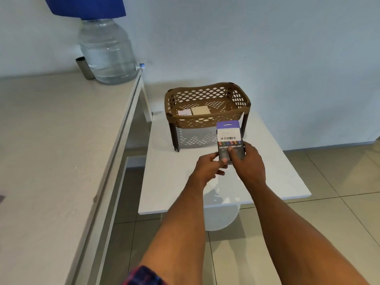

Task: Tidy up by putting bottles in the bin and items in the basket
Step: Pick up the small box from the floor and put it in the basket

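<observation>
A brown lattice basket [207,120] on short dark legs stands on a low white table [283,177]. Inside it lie a pale square card [200,110] and a small white label [184,113]. Just in front of the basket's right corner, a small box [228,136] with a purple top, a barcode sticker and "LED" print is held upright above the table. My left hand [207,166] pinches its lower left edge, and my right hand [247,161] grips its lower right side with the thumb across the front.
A long beige counter [61,151] runs along the left. At its far end stand a large clear water jug [107,50] with a tap and a dark metal cylinder [83,67]. A white wall lies behind; tiled floor [339,212] to the right.
</observation>
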A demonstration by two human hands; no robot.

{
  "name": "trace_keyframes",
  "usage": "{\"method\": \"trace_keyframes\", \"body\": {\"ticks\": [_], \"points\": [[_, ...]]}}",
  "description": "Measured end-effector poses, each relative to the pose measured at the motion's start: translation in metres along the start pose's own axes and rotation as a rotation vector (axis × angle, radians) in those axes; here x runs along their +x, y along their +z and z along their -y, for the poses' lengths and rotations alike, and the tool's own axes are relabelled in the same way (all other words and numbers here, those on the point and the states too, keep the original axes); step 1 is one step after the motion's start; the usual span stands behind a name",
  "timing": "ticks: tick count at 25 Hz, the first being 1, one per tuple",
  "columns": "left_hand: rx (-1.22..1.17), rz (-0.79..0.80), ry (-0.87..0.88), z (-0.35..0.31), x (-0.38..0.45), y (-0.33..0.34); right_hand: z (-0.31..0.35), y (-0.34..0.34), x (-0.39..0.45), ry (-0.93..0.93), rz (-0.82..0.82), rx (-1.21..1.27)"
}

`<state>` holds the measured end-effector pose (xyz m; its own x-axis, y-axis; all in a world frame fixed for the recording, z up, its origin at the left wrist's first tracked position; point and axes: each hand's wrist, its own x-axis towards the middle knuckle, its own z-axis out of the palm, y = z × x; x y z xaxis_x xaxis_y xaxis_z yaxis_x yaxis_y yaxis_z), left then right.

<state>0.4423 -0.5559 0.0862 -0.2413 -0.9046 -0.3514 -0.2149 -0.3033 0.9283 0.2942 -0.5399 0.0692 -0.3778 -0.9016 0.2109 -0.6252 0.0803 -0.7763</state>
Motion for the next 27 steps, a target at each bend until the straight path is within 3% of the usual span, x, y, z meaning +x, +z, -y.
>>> {"method": "trace_keyframes", "body": {"ticks": [5, 12, 16, 22, 27], "points": [[0.127, -0.020, 0.130, -0.036, 0.038, -0.022, 0.030, 0.011, 0.043, -0.047, -0.173, -0.213], [0.258, -0.155, 0.267, -0.098, 0.125, -0.044, 0.057, 0.024, 0.155, -0.115, -0.027, -0.005], [0.374, -0.207, 0.247, -0.129, 0.184, -0.040, 0.054, 0.036, 0.233, -0.062, 0.016, -0.075], [0.467, -0.115, 0.132, -0.148, 0.269, -0.023, 0.027, 0.052, 0.326, 0.009, 0.196, -0.232], [0.789, -0.075, 0.012, -0.135, 0.309, -0.023, 0.010, 0.084, 0.355, 0.013, 0.260, -0.460]]}}
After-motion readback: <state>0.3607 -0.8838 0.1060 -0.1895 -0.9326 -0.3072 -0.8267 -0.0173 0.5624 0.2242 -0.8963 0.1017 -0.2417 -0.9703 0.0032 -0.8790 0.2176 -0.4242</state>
